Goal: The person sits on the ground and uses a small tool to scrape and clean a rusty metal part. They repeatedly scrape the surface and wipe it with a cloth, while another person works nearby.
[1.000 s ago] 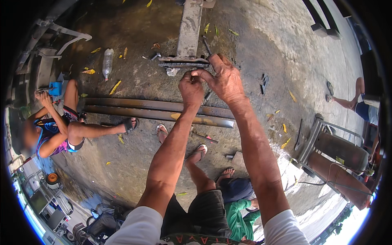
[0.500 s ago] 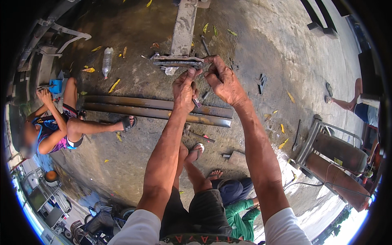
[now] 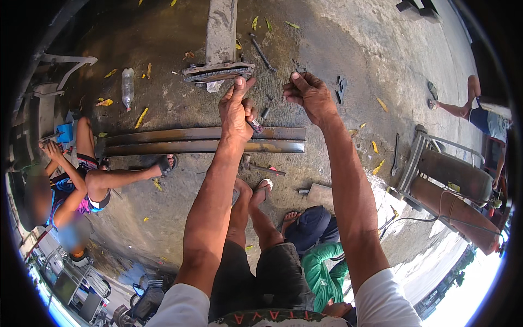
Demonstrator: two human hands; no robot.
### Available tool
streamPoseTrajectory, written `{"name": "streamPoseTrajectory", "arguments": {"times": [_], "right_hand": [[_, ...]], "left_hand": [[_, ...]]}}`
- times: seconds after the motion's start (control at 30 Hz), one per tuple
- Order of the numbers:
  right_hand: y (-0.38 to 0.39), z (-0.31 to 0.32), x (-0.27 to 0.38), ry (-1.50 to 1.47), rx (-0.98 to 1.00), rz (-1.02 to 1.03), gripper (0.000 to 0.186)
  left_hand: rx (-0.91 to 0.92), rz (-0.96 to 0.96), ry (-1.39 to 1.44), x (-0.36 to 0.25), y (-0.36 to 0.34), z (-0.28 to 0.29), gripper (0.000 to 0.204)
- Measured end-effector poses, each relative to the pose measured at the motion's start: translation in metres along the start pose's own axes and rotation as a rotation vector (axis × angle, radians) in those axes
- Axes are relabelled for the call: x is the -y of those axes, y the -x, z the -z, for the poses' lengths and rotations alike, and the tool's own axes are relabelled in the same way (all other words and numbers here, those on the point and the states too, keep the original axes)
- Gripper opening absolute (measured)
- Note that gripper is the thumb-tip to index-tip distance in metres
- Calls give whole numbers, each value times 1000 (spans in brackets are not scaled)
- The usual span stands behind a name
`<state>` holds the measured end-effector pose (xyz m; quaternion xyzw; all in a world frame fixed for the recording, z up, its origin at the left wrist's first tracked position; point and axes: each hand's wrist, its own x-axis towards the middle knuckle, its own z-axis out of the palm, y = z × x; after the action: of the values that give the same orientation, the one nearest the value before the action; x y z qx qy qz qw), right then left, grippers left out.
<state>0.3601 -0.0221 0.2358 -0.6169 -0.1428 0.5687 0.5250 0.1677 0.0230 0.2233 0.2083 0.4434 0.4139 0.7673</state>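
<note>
My left hand point(image 3: 235, 113) is just below the near edge of a rough metal plate point(image 3: 218, 72) at the end of a grey steel beam point(image 3: 221, 35). Its lower fingers curl around a small dark cylindrical piece point(image 3: 255, 126), while thumb and forefinger point up near the plate's right end. To the right, apart from the plate, my right hand point(image 3: 311, 97) is closed with thumb and fingers drawn together; what they hold, if anything, is too small to make out. A bit of white material point(image 3: 214, 86) shows under the plate.
Two long steel bars point(image 3: 190, 141) lie across the floor beneath my arms. A long bolt-like rod point(image 3: 262, 53), hammer point(image 3: 261, 167), plastic bottle point(image 3: 127, 90) and wrench point(image 3: 395, 154) lie around. People sit left point(image 3: 81, 182) and below right point(image 3: 321, 267). A cylinder cart point(image 3: 436, 174) stands right.
My right hand has drawn away from the plate's right end and moved rightward. My left hand stays by the plate, its thumb more upright. The whole view has shifted a little.
</note>
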Motion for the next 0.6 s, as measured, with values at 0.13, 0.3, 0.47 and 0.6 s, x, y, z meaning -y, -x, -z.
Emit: {"name": "streamPoseTrajectory", "arguments": {"times": [0.13, 0.3, 0.47, 0.6], "right_hand": [[6, 22, -28, -57, -99, -74, 29], [9, 15, -49, -300, -9, -65, 26], [-3, -25, 1, -107, 144, 139, 30], [-24, -55, 37, 154, 187, 225, 36]], "left_hand": [[74, 28, -7, -3, -6, 11, 74], [101, 15, -5, -8, -6, 10, 70], [95, 25, -68, -10, -4, 8, 73], [86, 22, -90, -10, -4, 10, 74]]}}
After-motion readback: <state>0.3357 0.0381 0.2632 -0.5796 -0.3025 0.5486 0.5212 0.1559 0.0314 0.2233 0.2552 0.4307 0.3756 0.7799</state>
